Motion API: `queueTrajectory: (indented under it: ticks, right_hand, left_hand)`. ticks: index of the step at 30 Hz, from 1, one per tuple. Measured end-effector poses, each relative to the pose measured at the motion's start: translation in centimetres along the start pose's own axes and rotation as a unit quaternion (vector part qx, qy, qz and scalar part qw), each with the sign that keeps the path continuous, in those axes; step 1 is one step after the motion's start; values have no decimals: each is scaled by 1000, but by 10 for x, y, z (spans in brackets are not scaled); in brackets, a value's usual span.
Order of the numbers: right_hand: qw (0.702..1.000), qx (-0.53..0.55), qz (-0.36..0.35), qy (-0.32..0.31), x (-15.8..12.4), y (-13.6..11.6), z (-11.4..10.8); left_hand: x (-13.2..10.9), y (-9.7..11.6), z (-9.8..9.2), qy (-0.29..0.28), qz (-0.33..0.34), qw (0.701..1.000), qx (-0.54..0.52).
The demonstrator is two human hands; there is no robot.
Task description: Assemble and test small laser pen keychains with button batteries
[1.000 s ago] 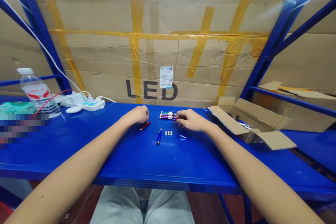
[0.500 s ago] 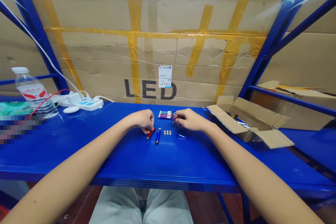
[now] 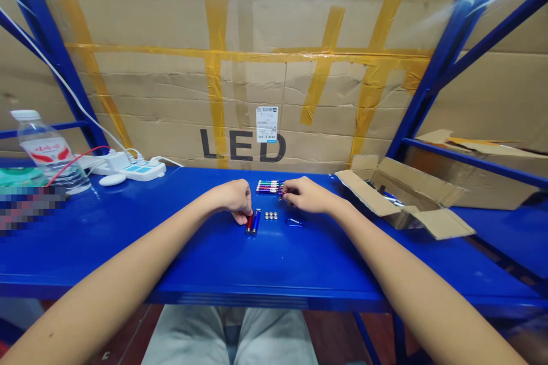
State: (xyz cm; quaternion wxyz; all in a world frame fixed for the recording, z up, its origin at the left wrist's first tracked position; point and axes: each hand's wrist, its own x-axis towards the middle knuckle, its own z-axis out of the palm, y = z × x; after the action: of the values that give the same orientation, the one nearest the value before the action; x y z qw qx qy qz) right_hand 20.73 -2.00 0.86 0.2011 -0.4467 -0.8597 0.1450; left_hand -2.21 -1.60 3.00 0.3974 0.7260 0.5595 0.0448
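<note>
My left hand point(image 3: 238, 201) pinches the upper end of a red mini flashlight tube point(image 3: 249, 227), which stands nearly parallel beside a blue mini flashlight tube point(image 3: 256, 223) on the table. My right hand point(image 3: 299, 194) has its fingertips closed on a small red piece point(image 3: 281, 197), mostly hidden by the fingers. Between the hands lie several silver button cells point(image 3: 271, 215) in two short rows. A blue carabiner clip point(image 3: 294, 223) rests below my right hand. Just left of its fingers, several coloured metal flashlights point(image 3: 268, 186) lie stacked side by side.
An open cardboard box point(image 3: 402, 194) with metal tubes inside stands at right on the blue table point(image 3: 274, 274). At left are a white power strip point(image 3: 143, 170), a white oval object point(image 3: 112, 180) and a water bottle point(image 3: 51, 154). A large LED carton point(image 3: 171, 97) walls off the back.
My left hand has turned the red tube from a slant to nearly parallel with the blue one and brought it close beside it. My right hand stays almost where it was.
</note>
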Motion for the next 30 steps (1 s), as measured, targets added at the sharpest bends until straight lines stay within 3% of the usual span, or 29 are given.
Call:
queueTrajectory:
  ticks: [23, 26, 28, 30]
  right_hand:
    - [1000, 12, -5, 6, -1, -1, 1]
    - [997, 81, 1, 12, 0, -3, 2]
    - [988, 154, 6, 12, 1, -7, 4]
    - [976, 219, 8, 13, 2, -10, 6]
  left_hand:
    - [2, -1, -1, 1, 13, 1000, -3]
    - [4, 0, -1, 132, 111, 984, 45]
    - [5, 2, 3, 221, 231, 945, 74]
    - [6, 3, 10, 217, 332, 915, 74]
